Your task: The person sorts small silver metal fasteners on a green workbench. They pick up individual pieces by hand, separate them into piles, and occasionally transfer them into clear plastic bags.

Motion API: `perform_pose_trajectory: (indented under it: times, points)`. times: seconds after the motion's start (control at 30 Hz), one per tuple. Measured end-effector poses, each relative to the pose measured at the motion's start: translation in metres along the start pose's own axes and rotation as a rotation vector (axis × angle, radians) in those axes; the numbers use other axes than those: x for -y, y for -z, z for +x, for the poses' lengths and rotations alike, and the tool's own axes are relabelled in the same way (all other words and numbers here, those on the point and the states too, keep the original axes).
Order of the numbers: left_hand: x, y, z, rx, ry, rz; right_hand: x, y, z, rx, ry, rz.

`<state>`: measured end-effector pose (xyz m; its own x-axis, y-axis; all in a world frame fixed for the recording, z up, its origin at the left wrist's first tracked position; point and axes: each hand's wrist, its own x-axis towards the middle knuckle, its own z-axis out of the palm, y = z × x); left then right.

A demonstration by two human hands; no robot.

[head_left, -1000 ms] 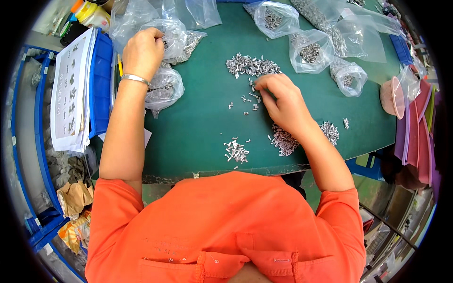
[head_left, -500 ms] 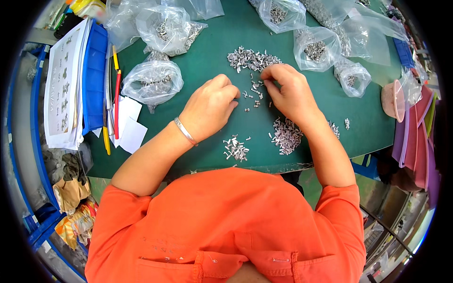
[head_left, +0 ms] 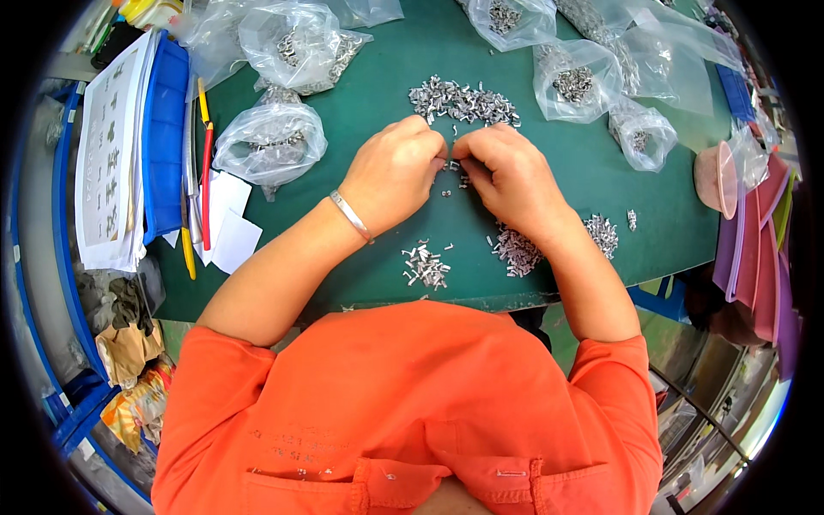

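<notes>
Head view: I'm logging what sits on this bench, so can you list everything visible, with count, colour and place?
Table: one, green top, centre.
Metal bits, large heap: one, silver, just beyond both hands.
Small heaps: about three, silver, near edge; another lies under the right wrist, another to its right.
Plastic bags: roughly seven or more, clear, holding metal parts, along the far side and left.
Bin: one, blue, left.
Printed sheets: a stack, white, far left.
Pens: several, red and yellow, beside the bin.
Paper slips: two, white, left.
Trays: several, pink and purple, right edge.
Bracelet: one, silver, left wrist.
Left hand, right hand: fingertips together over loose bits.
</notes>
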<state>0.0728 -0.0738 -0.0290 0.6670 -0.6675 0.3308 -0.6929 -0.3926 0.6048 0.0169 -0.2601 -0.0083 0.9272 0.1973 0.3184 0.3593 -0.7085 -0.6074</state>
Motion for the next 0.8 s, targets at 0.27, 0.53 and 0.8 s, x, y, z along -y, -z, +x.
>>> perform_pose_trajectory:
  times: [0.27,0.53,0.8]
  points:
    - [-0.004,0.006,-0.005,-0.058,0.046,-0.062,-0.003,-0.011,0.004,-0.008,0.079,-0.041]
    - [-0.012,0.015,-0.014,-0.101,0.169,-0.181,0.004,-0.007,-0.002,-0.128,-0.083,0.145]
    - [-0.008,0.015,-0.016,-0.116,0.088,-0.106,-0.010,0.038,-0.039,-0.132,-0.490,0.623]
